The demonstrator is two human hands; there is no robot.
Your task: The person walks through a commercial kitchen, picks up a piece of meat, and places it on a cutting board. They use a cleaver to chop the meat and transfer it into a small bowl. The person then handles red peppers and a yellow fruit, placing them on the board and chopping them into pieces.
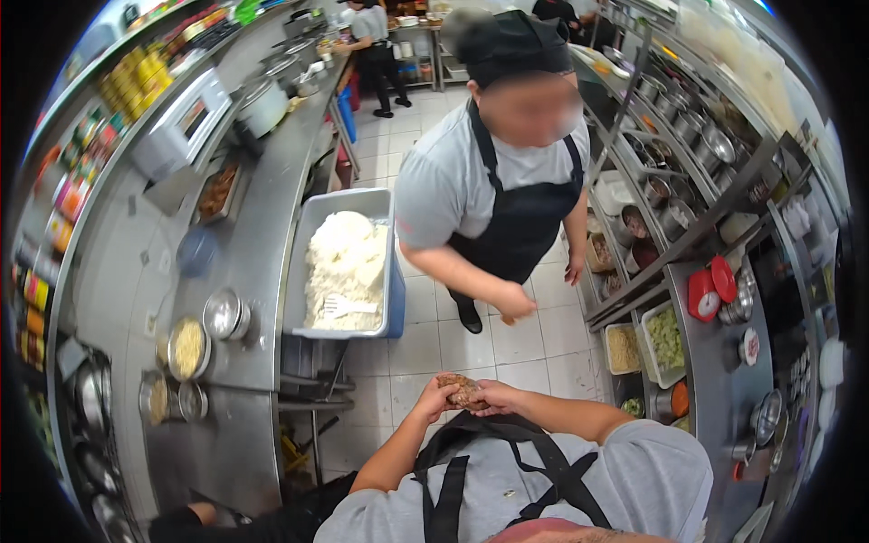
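Held in front of my black apron is a reddish-brown lump of food (464,393), moist and speckled; its exact kind I cannot make out. My left hand (434,400) closes round its left side, and my right hand (497,396) grips it from the right, fingers curled. Both hands are close together over the tiled floor, with no table under them. The palms and part of the lump are hidden by the fingers.
A co-worker in a black apron (520,217) stands just ahead, one arm bent toward me. At left, a grey tub (391,271) holds white, rice-like food and a white slotted spatula (348,306) beside a steel counter (249,362). Shelves (634,181) and a red scale (704,294) stand right.
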